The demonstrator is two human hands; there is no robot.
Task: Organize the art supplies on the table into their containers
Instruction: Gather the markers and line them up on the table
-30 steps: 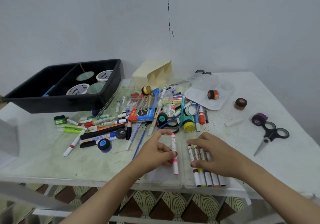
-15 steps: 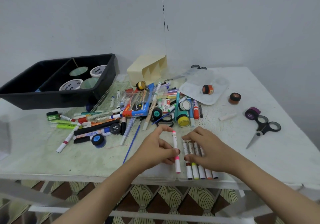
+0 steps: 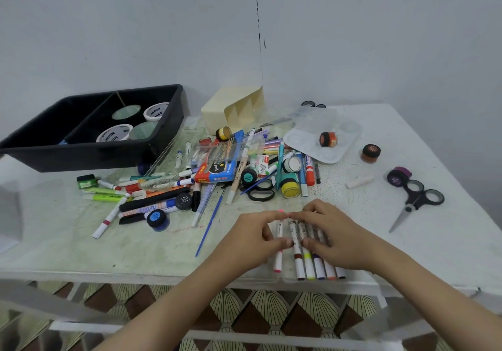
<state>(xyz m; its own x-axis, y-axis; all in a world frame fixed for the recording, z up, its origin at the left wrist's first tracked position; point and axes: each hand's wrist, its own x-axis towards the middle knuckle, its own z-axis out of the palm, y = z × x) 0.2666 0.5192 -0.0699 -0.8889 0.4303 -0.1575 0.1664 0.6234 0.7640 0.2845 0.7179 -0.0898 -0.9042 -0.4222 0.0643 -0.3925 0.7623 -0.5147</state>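
White table [image 3: 407, 242], grey wall [image 3: 380, 38]; left grip [image 3: 252, 238] pinches pink marker [image 3: 278, 261], right grip [image 3: 336, 239] presses markers [image 3: 316, 269].

The white surface [image 3: 407, 242] is carrying a black tray [image 3: 89, 157] at its rear left, with a cream organiser [image 3: 217, 111] lying beside it. A heap of markers [image 3: 244, 166] is sprawling across the middle, and a blue paintbrush [image 3: 210, 225] is pointing out of it towards the near edge. A clear palette [image 3: 307, 144] is sitting right of the heap. Further right, an orange-brown jar [image 3: 370, 153], a white chalk stick [image 3: 359, 181], a purple tape roll [image 3: 398, 176] and black-handled scissors [image 3: 415, 204] are lying apart from one another. At the near edge a row of markers [image 3: 309, 266] is lying side by side, with a pink-tipped marker [image 3: 278, 261] just to its left.
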